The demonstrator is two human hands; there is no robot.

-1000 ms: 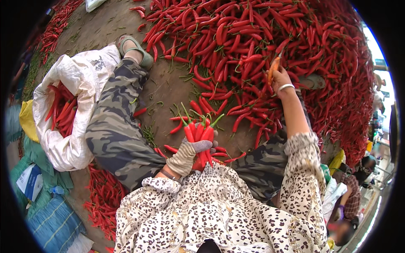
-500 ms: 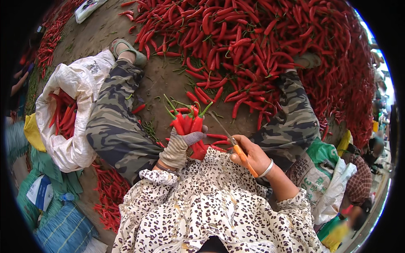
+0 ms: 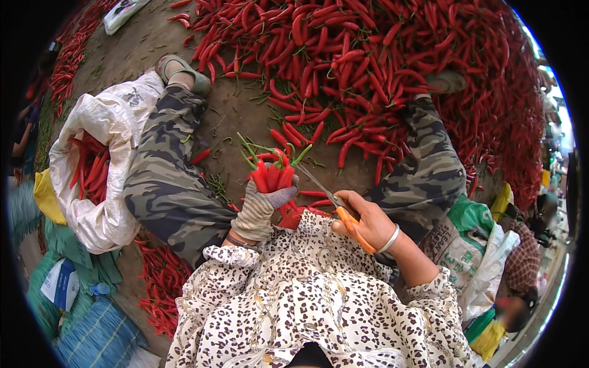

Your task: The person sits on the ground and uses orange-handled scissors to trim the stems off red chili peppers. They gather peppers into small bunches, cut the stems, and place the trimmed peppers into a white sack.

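Observation:
My left hand (image 3: 256,211), in a striped grey glove, is closed around a bunch of red chili peppers (image 3: 273,176). Their green stems point up and away from me, at uneven lengths. In my bare right hand (image 3: 375,222) is a pair of scissors (image 3: 347,226) with orange handles. The blades slant up and left, with the tips close beside the stems on the bunch's right side. Whether the blades touch a stem, I cannot tell. More red peppers (image 3: 291,218) lie in my lap just below the bunch.
A large heap of red chili peppers (image 3: 368,67) spreads ahead and right, between and beyond my feet. At left stands an open white woven sack (image 3: 119,132) with peppers inside. Other peppers (image 3: 161,285) lie by my left thigh. Green-and-white sacks (image 3: 460,251) rest at right.
The scissors have moved slightly left, bringing the blade tips nearer the stems. My left hand still grips the bunch, nearly in the same place.

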